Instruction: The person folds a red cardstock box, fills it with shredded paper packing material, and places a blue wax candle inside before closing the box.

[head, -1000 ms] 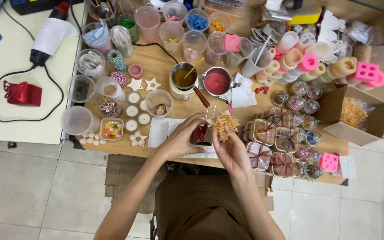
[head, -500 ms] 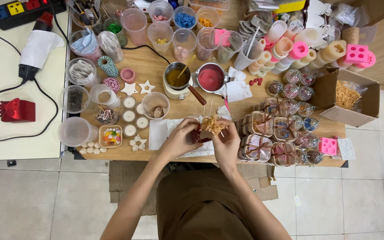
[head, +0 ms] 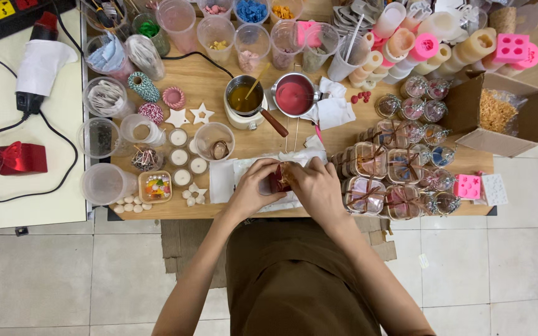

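A small dark red box [head: 278, 179] is held between both hands over a white sheet [head: 222, 180] at the near table edge. The left hand [head: 253, 186] is curled against its left side; the right hand [head: 312, 186] is cupped over its right side and top, so most of it is hidden. Just beyond the hands, a pot of amber wax [head: 243, 99] and a red wax pot [head: 294, 96] are seen. Ribboned clear boxes [head: 378, 177] are stacked right of the right hand
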